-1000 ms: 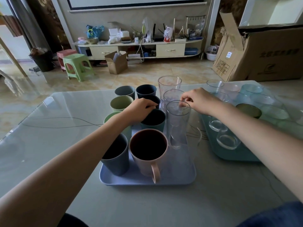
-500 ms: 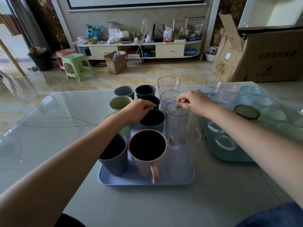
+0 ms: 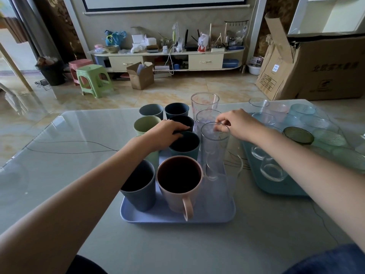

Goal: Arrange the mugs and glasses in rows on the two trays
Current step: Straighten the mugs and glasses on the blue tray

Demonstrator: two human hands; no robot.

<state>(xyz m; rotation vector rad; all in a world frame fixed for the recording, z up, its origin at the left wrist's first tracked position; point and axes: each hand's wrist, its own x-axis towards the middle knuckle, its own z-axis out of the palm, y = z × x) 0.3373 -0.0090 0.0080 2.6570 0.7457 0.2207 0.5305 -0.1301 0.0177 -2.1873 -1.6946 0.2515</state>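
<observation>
Clear tall glass (image 3: 214,149) now sits pinched at its rim under the right hand (image 3: 237,123), which moved slightly leftward; the left hand (image 3: 167,133) seemingly grips the teal mug (image 3: 185,145), aligning rows.

Both bare forearms reach forward; left hand (image 3: 167,133) lies palm down, right hand (image 3: 238,123) pinches with curled fingers (image 3: 222,123).

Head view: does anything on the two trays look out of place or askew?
Mostly tidy. One oddity: the pink mug on the blue tray is the only handled cup there. On the teal tray, a dark green dish sits among clear and pale glassware.
</observation>
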